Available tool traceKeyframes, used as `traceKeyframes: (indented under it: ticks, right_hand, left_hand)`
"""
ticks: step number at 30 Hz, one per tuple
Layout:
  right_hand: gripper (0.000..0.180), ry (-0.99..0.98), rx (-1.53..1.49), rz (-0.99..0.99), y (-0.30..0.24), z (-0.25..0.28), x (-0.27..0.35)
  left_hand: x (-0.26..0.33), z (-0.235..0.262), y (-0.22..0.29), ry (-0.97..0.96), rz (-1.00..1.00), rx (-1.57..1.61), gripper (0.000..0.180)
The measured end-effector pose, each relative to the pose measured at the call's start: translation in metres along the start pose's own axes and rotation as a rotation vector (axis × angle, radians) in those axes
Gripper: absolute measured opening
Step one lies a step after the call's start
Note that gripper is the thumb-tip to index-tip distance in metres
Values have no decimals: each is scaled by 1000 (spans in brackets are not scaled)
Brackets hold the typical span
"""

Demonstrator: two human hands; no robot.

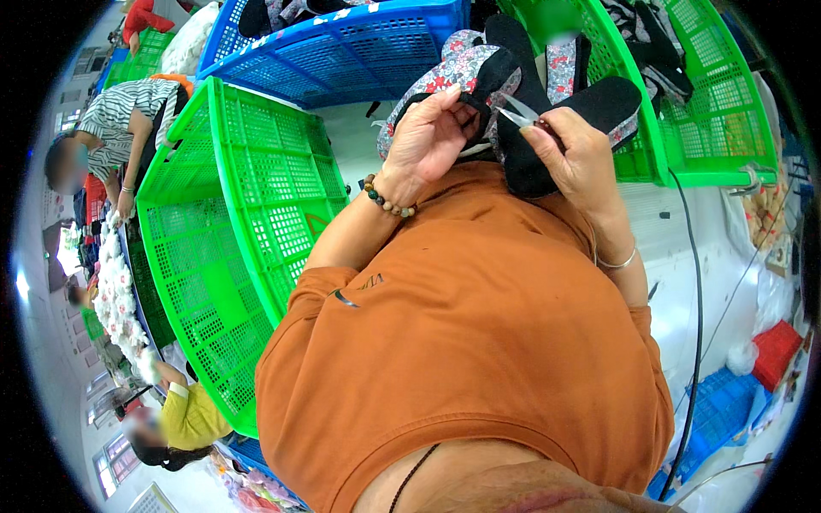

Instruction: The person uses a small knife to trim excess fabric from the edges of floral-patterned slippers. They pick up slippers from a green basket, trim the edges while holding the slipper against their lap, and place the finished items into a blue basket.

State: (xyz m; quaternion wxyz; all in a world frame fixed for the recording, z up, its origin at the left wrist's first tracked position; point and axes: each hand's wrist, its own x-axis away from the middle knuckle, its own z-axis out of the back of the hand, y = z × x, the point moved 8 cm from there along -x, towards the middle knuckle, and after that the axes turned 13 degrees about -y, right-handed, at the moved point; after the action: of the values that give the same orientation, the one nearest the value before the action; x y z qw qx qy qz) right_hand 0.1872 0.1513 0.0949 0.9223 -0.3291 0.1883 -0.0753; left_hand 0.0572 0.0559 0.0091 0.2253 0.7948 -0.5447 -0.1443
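Observation:
My left hand (pixel 424 144) pinches the black edge of a floral slipper (pixel 440 79), grey with red flowers, held in front of my body. In my right hand (pixel 580 158) is a pair of small scissors (pixel 516 113), its pointed metal blades directed at the slipper's black edge and slightly apart. More slippers with black soles (pixel 609 104) lie in a heap just beyond and beneath my hands. Part of the held slipper is covered by my left fingers. Whether the blades touch anything is not clear.
Green crates (pixel 278 158) stand at my left, a blue crate (pixel 338 58) lies ahead, and another green crate (pixel 718 128) with slippers is at the right. A black cable (pixel 694 282) hangs at the right. People handle white fluffy pieces (pixel 115 282) at the far left.

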Motion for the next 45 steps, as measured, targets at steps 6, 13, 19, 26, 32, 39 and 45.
traceKeyframes:
  ticks: [6, 13, 19, 26, 32, 39, 45]
  right_hand:
    - [31, -2, 71, 50, -8, -5, -4]
    - [34, -6, 195, 38, -13, 0, -2]
    - [33, 36, 231, 93, -15, -1, -3]
    - [33, 52, 280, 107, -16, -2, -3]
    - [32, 27, 267, 147, -23, -3, -5]
    - [32, 36, 280, 124, -19, 1, -1]
    - [32, 29, 214, 174, -19, -5, -4]
  left_hand:
    - [5, -11, -3, -46, 16, -52, 20]
    - [12, -21, 6, -25, -60, -195, 17]
    - [13, -27, 8, -49, -78, -196, 17]
    - [14, -21, 7, -41, -84, -207, 15]
    - [16, -25, 6, -44, -80, -233, 11]
    - [20, -22, 8, -68, -100, -203, 11]
    - [20, -24, 0, -66, -56, -226, 10]
